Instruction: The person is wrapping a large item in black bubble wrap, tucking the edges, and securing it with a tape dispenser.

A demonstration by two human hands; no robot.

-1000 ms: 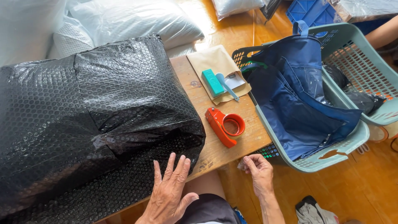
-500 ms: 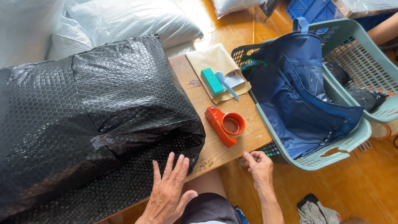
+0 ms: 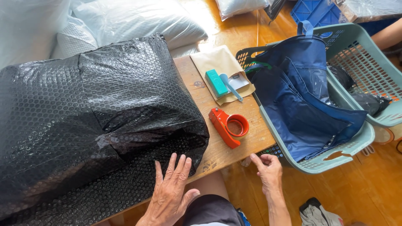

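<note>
A large parcel wrapped in black bubble wrap [image 3: 96, 125] covered most of the wooden worktop [image 3: 217, 150], its left end cut off by the frame. The left hand [image 3: 171, 193] lay flat on the parcel's near side, fingers spread, gripping nothing. The right hand [image 3: 268, 169] hovered at the worktop's near right corner, fingers curled w/ thumb & forefinger close; what, if anything, they pinched was too small to tell. An orange tape dispenser [image 3: 228, 124] lay near the worktop's right edge, a teal box [image 3: 216, 83] & pale blue cutter [image 3: 229, 86] on a brown envelope [image 3: 220, 62] at the far right corner. A green laundry basket [image 3: 356, 142] beside the worktop held a navy bag [image 3: 301, 96]; a second basket [image 3: 368, 67] held dark items, hard to make out.
</note>
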